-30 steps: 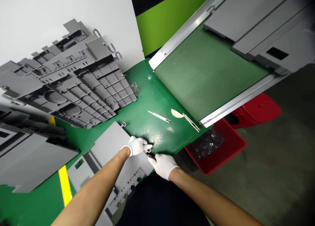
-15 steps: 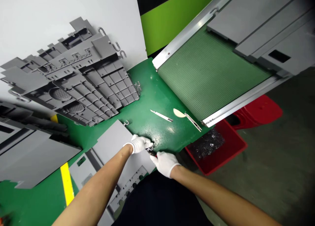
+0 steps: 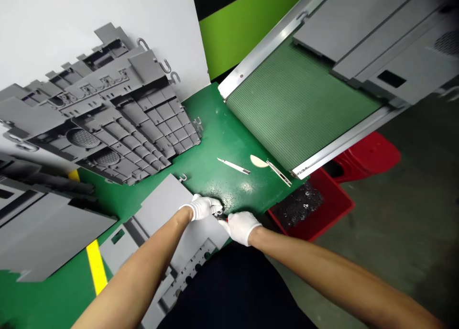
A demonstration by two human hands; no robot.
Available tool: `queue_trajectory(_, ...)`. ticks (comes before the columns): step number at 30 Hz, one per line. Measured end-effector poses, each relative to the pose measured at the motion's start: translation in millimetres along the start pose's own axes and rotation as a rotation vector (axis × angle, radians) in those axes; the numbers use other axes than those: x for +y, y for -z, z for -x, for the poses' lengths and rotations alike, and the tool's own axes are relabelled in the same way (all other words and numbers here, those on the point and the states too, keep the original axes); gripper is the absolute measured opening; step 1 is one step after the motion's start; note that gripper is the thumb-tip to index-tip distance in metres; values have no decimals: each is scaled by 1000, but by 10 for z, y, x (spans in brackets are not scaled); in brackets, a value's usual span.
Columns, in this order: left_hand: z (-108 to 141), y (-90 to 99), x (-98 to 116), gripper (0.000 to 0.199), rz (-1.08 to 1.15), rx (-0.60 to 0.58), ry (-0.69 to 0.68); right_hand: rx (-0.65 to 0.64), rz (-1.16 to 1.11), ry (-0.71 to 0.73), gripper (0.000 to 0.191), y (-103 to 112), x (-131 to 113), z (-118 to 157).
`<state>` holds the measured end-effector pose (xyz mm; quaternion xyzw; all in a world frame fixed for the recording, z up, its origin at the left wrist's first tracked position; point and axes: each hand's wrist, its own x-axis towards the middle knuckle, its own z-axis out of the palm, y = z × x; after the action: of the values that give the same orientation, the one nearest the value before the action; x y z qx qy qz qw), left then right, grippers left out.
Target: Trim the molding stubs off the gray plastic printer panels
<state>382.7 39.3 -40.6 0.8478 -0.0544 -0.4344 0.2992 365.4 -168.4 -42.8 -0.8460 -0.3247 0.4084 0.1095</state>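
Observation:
A grey plastic panel (image 3: 168, 202) lies flat on the green table in front of me. At its right edge, the fingers of my white-gloved left hand (image 3: 203, 207) are closed around a small hook-shaped plastic sprue (image 3: 218, 213). My gloved right hand (image 3: 242, 226) is wrapped around red-handled nippers (image 3: 223, 219), whose dark jaws meet the panel's edge beside the sprue. The fingers hide most of the tool and part of the sprue. Another hook-shaped sprue (image 3: 183, 177) sticks out at the panel's far corner.
A craft knife (image 3: 234, 166), a cream half-round piece (image 3: 258, 161) and tweezers (image 3: 278, 173) lie ahead. Ribbed grey panels (image 3: 143, 123) lean at the left, near stacked panels (image 3: 64, 228). A green conveyor (image 3: 287, 104) carries panels at the right, above a red bin (image 3: 333, 209) of scraps.
The view has shifted slightly. My right hand has come up a little at the panel's edge, still gripping the nippers. My left hand keeps its hold at the sprue.

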Motion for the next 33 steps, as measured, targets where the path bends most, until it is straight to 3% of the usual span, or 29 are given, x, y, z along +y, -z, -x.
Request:
queue_trajectory(8,-42,-62,-85,40,14,49,-4,32,-108,-161,72,-19,-75,93)
queue_trajectory(17,-61,-71,-102,37,72,50,-10,61,-69,-171,71,-76,-168,64)
queue_trajectory(23,-43,6,-131,39,160,161,16,40,-7,-93,71,40,94,60)
queue_trajectory(25,-72,-4,21,42,174,236,24,65,-135,-165,73,80,236,118)
queue_trajectory(27,-127,-62,317,44,240,293,-8,94,-346,-261,71,65,336,192)
queue_trajectory(30,-209,-115,799,38,393,233,-233,68,-787,-458,62,-103,355,280)
queue_trajectory(32,-208,-7,884,40,328,256,-353,34,-1090,-587,58,-292,296,317)
queue_trajectory(33,-177,104,809,43,236,345,-333,30,-1213,-613,57,-392,254,337)
